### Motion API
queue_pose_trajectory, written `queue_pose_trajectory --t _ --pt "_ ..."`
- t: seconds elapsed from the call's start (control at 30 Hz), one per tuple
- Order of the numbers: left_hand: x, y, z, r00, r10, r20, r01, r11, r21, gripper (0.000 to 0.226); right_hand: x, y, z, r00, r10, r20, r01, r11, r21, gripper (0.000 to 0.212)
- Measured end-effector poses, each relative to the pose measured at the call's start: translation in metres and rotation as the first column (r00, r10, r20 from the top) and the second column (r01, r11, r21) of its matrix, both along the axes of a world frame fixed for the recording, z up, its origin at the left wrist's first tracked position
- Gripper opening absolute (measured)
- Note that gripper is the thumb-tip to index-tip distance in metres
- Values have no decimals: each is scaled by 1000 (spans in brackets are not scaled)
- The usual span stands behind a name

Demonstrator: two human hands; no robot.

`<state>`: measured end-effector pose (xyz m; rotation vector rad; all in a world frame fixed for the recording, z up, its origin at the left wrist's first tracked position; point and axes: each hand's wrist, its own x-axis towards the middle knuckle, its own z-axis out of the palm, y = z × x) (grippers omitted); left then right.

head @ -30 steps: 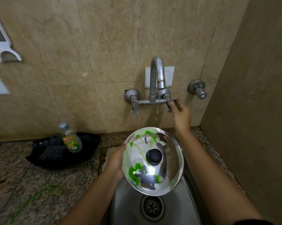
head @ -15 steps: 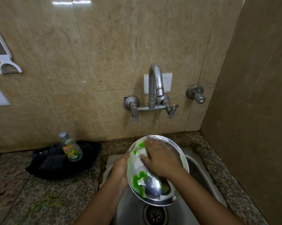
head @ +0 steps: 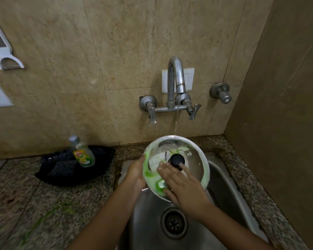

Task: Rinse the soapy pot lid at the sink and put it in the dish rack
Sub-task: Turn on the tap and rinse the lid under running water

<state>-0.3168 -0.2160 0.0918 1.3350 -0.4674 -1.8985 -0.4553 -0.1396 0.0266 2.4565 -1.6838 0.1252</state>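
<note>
A round steel pot lid [head: 193,156] with a black knob [head: 177,159] and streaks of green soap is tilted over the steel sink [head: 222,179]. My left hand [head: 136,173] grips its left rim. My right hand [head: 184,186] lies flat on the lid's lower face, fingers spread beside the knob. A thin stream of water [head: 176,121] falls from the tap [head: 175,82] onto the lid's far rim. No dish rack is in view.
A black tray [head: 61,179] on the granite counter [head: 25,204] holds a dish soap bottle [head: 82,154] and a dark scrub pad [head: 62,167]. The drain [head: 173,222] is below the lid. A brown side wall [head: 278,123] stands on the right.
My right hand left the tap handle and came down onto the lid's face, then slid toward its lower edge. Water now runs onto the lid.
</note>
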Motion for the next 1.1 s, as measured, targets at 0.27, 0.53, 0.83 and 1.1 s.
queue_pose_trajectory --t 0.27,0.53,0.83,1.1 --pt "-14 -5 -2 996 -3 87 5 1000 -24 49 0 -17 4 982 183 45 -183 983 -15 47" --pt "0 -27 -33 973 172 154 -149 977 -154 28 -89 -33 -7 907 -259 330 229 965 127 65" --pt "10 -42 -54 927 257 275 -139 912 -385 23 -72 -114 15 857 34 514 -98 990 98 43" --pt "4 -35 -39 994 -13 109 37 974 -225 29 -90 -136 31 448 -418 790 409 882 235 38"
